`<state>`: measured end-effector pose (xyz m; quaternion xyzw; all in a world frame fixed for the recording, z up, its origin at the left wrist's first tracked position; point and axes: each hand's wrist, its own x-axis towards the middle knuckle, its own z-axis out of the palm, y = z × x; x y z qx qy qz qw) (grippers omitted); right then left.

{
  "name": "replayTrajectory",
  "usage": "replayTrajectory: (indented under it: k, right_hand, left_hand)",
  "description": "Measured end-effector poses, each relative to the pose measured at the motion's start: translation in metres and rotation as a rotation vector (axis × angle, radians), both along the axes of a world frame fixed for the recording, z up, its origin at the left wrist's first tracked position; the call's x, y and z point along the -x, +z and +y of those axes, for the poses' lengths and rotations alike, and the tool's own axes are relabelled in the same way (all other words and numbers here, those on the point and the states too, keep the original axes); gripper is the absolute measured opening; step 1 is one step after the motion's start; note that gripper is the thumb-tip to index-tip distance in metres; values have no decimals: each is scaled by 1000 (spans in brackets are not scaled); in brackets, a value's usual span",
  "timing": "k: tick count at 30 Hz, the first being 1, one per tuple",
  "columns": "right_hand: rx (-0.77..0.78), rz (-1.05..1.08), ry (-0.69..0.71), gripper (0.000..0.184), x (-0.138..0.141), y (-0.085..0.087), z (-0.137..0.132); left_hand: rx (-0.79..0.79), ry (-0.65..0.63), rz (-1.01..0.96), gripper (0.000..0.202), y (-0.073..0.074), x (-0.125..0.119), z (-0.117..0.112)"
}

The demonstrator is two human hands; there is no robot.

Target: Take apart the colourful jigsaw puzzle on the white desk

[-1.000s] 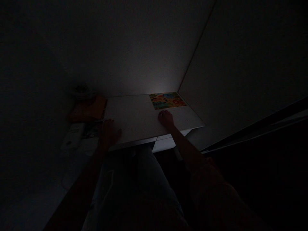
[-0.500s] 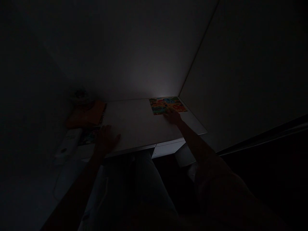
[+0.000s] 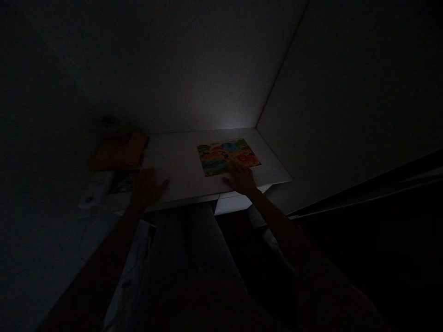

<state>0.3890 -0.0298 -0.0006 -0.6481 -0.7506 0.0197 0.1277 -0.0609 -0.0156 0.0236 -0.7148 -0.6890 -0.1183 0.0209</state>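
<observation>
The scene is very dark. A colourful picture board (image 3: 226, 156) lies flat on a white table (image 3: 176, 161), near its right half. My right hand (image 3: 240, 177) rests on the board's near edge with its fingers stretched out flat. My left hand (image 3: 145, 186) lies flat on the table's near left corner, fingers spread, holding nothing.
An orange object (image 3: 119, 152) sits at the table's back left, with a dim round thing behind it. A white box with a printed picture (image 3: 110, 184) lies to the left of the table. Walls meet in a corner behind the table. My legs are under its front edge.
My right hand reached out to the picture board at the back right corner, then drew it toward me and to the left. My left hand stayed flat at the table's corner.
</observation>
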Motion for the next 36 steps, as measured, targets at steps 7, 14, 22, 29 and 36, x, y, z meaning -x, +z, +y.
replayTrajectory:
  k: [7, 14, 22, 29, 36]
  right_hand:
    - [23, -17, 43, 71, 0, 4, 1]
    - [-42, 43, 27, 71, -9, -4, 25]
    - [-83, 48, 66, 71, -12, -18, 21]
    - [-116, 27, 38, 73, -14, -20, 22]
    - [-163, 56, 21, 76, -17, -24, 28]
  left_hand:
    - [-18, -12, -32, 93, -3, 4, -1]
    - [-20, -7, -82, 87, -10, 11, -1]
    - [-19, -33, -84, 76, -8, 6, -9]
    - [-40, -27, -90, 54, -11, 6, -16]
    - [-94, -179, -83, 55, -24, 19, -14]
